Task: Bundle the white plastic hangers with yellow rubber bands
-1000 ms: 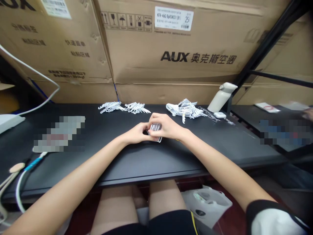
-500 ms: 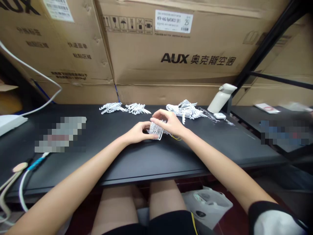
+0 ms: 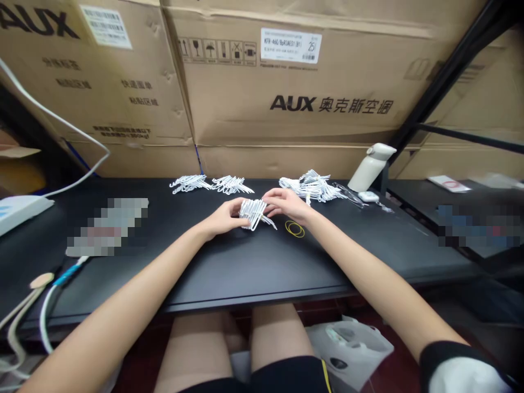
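Observation:
A bundle of white hooks is gripped from its left side by my left hand, thumb in front and fingers behind. My right hand is at the bundle's right edge, its fingers bent and touching or very near the hooks; whether they pinch anything is too small to tell. Thin ends of the bundle stick out to the lower right. Yellow rubber bands lie on the black table just below my right hand. Behind stand two small piles of white hooks and a larger pile.
A pale bottle leans at the back right beside a small white case. A blurred-out flat object and a white power strip with cables lie left. Cardboard boxes stand behind the table.
My right hand has drawn back from over the bundle to its right side. The bundle is now tilted and more visible, and the yellow bands are uncovered. The view has shifted slightly.

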Motion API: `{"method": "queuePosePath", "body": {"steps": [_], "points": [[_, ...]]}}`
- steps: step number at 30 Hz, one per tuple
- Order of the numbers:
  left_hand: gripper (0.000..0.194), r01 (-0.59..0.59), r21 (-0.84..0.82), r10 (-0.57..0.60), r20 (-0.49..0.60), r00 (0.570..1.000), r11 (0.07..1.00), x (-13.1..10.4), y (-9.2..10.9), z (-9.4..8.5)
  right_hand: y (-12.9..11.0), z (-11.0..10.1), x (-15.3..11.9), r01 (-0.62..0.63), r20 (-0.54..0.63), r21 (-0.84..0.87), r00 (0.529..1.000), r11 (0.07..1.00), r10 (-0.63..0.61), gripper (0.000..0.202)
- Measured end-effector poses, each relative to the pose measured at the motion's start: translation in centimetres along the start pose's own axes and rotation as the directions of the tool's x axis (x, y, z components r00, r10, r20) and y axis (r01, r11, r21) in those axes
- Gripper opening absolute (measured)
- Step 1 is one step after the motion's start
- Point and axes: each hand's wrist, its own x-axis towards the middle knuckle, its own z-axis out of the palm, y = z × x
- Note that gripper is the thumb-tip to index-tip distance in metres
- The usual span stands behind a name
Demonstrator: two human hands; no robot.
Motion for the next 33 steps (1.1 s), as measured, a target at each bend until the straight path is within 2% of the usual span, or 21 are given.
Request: {"method": "queuePosePath", "body": {"steps": [5,9,11,13,16,22,28,33], "points": [[0.054,0.012,-0.019,-0.014,-0.127,0.992,1.0,-0.1,-0.1,0.1,0.9,-0.1,0.7,0.037,-0.077,-0.002,0.996,0.999,-0.037,0.009],[0.052,-0.011,0.017,0.013,-0.113,0.993,1.0,0.1,-0.2,0.2,1.1,-0.1,1.0,0.206,-0.16,-0.15,0.96,0.967,-0.229,0.018],[0.053,0.0,0.012,0.001,-0.113,0.994,1.0,0.1,-0.2,0.2,0.9,0.0,0.7,0.314,-0.098,-0.26,0.932,0.913,-0.349,0.021],[0.053,0.014,-0.003,-0.014,-0.112,0.994,1.0,0.2,-0.2,0.1,0.6,0.0,0.4,0.383,0.011,-0.354,0.914,0.853,-0.406,0.023],[0.055,0.002,-0.01,-0.003,-0.095,0.995,1.0,0.1,-0.2,0.0,0.4,0.1,-0.2,0.411,0.1,-0.452,0.905,0.792,-0.413,0.023],[0.054,0.006,0.009,-0.005,-0.075,0.997,1.0,0.1,-0.2,-0.3,0.4,0.1,-0.4,0.42,0.12,-0.488,0.9,0.765,-0.418,0.014],[0.046,-0.007,0.04,0.009,-0.043,0.999,0.999,0.2,-0.4,-0.7,-0.1,-0.6,0.0,0.376,0.197,-0.408,0.926,0.832,-0.323,0.017],[0.046,-0.009,0.06,0.012,-0.056,0.998,0.998,0.2,-0.1,-0.5,-0.5,-1.4,0.0,0.332,0.231,-0.354,0.937,0.874,-0.262,0.016]]}}
